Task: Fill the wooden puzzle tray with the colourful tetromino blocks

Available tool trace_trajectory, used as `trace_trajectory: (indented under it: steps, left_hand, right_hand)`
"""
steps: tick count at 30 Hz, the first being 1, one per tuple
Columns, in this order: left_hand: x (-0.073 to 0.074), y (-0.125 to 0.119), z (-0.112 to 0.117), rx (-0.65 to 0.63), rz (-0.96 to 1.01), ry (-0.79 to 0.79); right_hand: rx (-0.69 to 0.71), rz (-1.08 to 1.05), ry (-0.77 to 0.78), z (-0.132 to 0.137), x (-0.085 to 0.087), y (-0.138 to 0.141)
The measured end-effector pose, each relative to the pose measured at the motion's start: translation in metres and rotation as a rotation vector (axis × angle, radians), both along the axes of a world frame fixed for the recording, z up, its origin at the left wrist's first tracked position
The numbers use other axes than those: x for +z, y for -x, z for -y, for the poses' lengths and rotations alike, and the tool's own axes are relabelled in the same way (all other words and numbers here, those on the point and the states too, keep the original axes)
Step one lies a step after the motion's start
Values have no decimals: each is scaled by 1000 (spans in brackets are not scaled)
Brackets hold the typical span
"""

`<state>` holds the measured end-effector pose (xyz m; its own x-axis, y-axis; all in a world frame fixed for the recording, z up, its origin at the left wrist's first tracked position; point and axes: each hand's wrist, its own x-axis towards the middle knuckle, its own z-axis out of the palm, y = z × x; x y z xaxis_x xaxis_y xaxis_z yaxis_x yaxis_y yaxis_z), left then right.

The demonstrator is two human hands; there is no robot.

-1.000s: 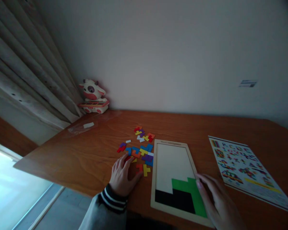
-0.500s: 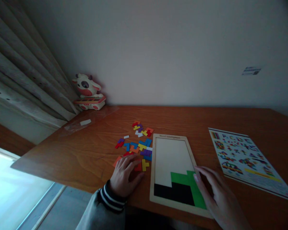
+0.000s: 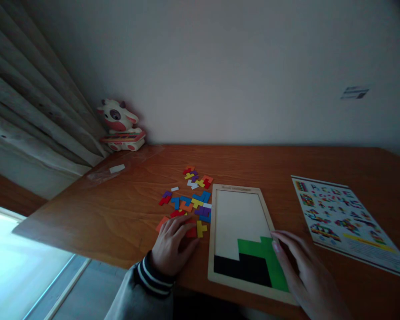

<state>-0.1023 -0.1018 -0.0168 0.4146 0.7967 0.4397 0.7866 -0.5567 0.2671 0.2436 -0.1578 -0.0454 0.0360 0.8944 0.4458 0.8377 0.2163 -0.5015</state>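
Note:
A wooden puzzle board [image 3: 237,189] with a raised frame lies flat on the table. Green pieces [image 3: 252,247] and black pieces [image 3: 242,268] fill its lower part; the upper part is bare pale wood. At the board's right rim is my right hand [image 3: 305,266], thumb and index finger stretched out and slightly apart, touching the frame. To the left of the board, my left hand [image 3: 173,244] lies over loose puzzle pieces, fingers extended and the thumb apart. A red piece [image 3: 192,231] shows beside its fingers, next to a yellow T-shaped piece [image 3: 201,229]. The left palm hides whatever is beneath it.
Several more pieces, among them a blue piece [image 3: 175,203], lie scattered farther back. A printed pattern sheet [image 3: 346,218] lies at the right. A toy cow with a keyboard [image 3: 120,126] stands at the back left, near clear plastic film [image 3: 98,178] and a curtain [image 3: 36,98].
The view has shifted slightly. Both hands stay in nearly the same places, and the pieces and board look unchanged.

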Motion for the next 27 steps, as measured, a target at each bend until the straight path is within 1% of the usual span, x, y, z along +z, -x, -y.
trace_trajectory:
  steps: [5,8,15,22,27]
  left_hand:
    - [-5,0,1,165,10,-32]
    - [-8,0,2,212,11,-32]
    - [-7,0,1,165,-12,10]
    - [-7,0,-1,117,12,-3]
    - [-6,1,-1,87,37,11]
  right_hand:
    - [-5,-5,-5,-2,-2,-1]
    - [6,-1,5,-2,-3,-2]
    - [-1,-4,17,-1,-6,-3]
    - [20,-4,-11,-1,-1,-1]
    - [10,-19,16,-2,-3,-1]
